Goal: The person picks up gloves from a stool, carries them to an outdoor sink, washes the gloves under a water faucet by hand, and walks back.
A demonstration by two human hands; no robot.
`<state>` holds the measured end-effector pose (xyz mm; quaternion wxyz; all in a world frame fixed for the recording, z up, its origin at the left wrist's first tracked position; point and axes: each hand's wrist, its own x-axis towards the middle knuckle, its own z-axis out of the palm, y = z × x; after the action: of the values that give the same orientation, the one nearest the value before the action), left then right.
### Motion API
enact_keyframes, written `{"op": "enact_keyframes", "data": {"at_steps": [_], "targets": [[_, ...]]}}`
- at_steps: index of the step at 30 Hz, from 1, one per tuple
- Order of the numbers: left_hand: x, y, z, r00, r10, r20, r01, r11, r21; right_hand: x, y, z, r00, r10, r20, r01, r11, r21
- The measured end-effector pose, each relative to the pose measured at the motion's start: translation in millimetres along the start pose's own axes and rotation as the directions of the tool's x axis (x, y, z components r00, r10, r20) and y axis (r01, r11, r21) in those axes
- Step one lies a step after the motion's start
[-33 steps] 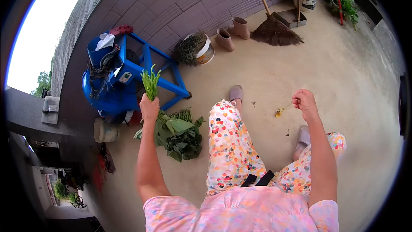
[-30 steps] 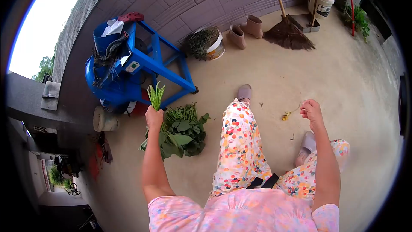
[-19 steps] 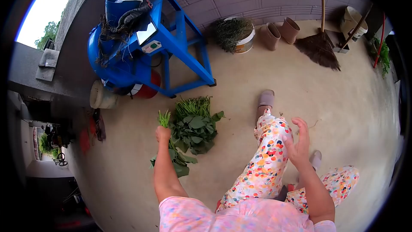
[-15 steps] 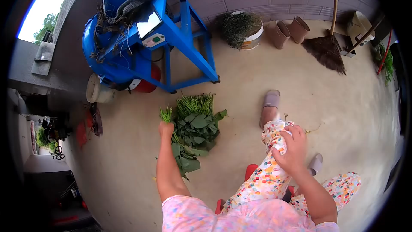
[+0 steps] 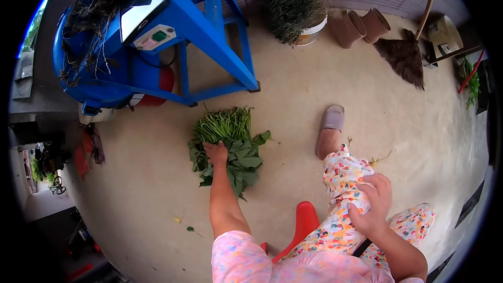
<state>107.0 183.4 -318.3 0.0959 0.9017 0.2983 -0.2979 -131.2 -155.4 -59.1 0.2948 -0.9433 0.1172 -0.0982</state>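
Observation:
A pile of leafy greens [image 5: 238, 162] lies on the concrete floor, its cut green stems pointing away and its broad leaves toward me. My left hand [image 5: 216, 153] rests on top of the pile where stems meet leaves, fingers extended and the palm side hidden. Over my knee, on the patterned trousers [image 5: 340, 178], is my right hand [image 5: 373, 204], its fingers loosely bent and apart, holding nothing.
A blue machine [image 5: 194, 36] on a metal frame stands beyond the pile to the left. Along the wall are a bucket of dried plants [image 5: 310, 34], boots [image 5: 348, 29] and a broom [image 5: 406, 60]. A red stool [image 5: 305, 220] is beneath me.
My left hand has gone from gripping a bunch of stems at the pile's left side to lying open on the pile. That bunch now lies with the rest. The view has shifted.

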Motion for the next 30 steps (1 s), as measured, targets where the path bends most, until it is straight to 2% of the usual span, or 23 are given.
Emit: {"op": "enact_keyframes", "data": {"at_steps": [2,10,12,13,15,16,18,19,20,22,24,25,26,27,30], "targets": [[0,-1,10,0.996,0.005,-0.092,-0.012,0.997,-0.082,5,-2,-1,1.000,-0.002,0.029,0.003,1.000,-0.013],[5,10,36,0.988,-0.049,-0.145,0.039,0.997,-0.071,12,-3,1,0.997,-0.056,0.055,0.055,0.998,0.007],[23,8,26,0.994,-0.105,0.031,0.106,0.994,-0.033,10,-3,-1,0.996,-0.067,0.051,0.067,0.998,0.004],[14,9,13,0.994,-0.102,0.031,0.103,0.994,-0.036,8,-3,-2,0.997,-0.061,0.047,0.061,0.998,-0.003],[-4,19,-22,0.979,-0.111,0.173,0.079,0.981,0.180,8,-3,-4,0.998,-0.068,0.011,0.068,0.998,-0.011],[-10,22,-25,0.982,-0.091,0.165,0.063,0.984,0.169,5,-2,-5,0.998,-0.058,-0.001,0.058,0.998,-0.005],[-32,20,-29,0.995,-0.098,0.022,0.092,0.976,0.199,1,-2,-7,0.997,-0.060,-0.045,0.060,0.998,-0.004],[-37,19,-17,0.996,0.006,-0.092,0.017,0.968,0.250,0,0,-8,0.997,-0.048,-0.057,0.049,0.999,0.019],[-45,19,-5,0.973,0.111,-0.204,-0.044,0.951,0.307,-2,2,-8,0.997,-0.038,-0.067,0.041,0.998,0.045],[-82,29,7,0.888,0.379,-0.259,-0.279,0.894,0.352,-5,3,-8,0.992,-0.051,-0.114,0.056,0.998,0.038],[-139,58,12,0.810,0.584,-0.055,-0.584,0.811,0.015,-8,8,-10,0.989,-0.049,-0.138,0.057,0.996,0.061],[-147,56,36,0.684,0.729,-0.034,-0.727,0.676,-0.119,-14,8,-10,0.989,-0.036,-0.142,0.047,0.996,0.074],[-177,73,42,0.626,0.780,0.007,-0.759,0.611,-0.227,-15,10,-12,0.984,-0.050,-0.169,0.063,0.996,0.069],[-216,87,38,0.514,0.858,-0.021,-0.839,0.497,-0.220,-16,11,-13,0.984,-0.044,-0.172,0.055,0.997,0.062],[-314,112,25,0.310,0.946,-0.098,-0.899,0.258,-0.355,-26,18,-12,0.986,-0.048,-0.161,0.059,0.996,0.065]]}}
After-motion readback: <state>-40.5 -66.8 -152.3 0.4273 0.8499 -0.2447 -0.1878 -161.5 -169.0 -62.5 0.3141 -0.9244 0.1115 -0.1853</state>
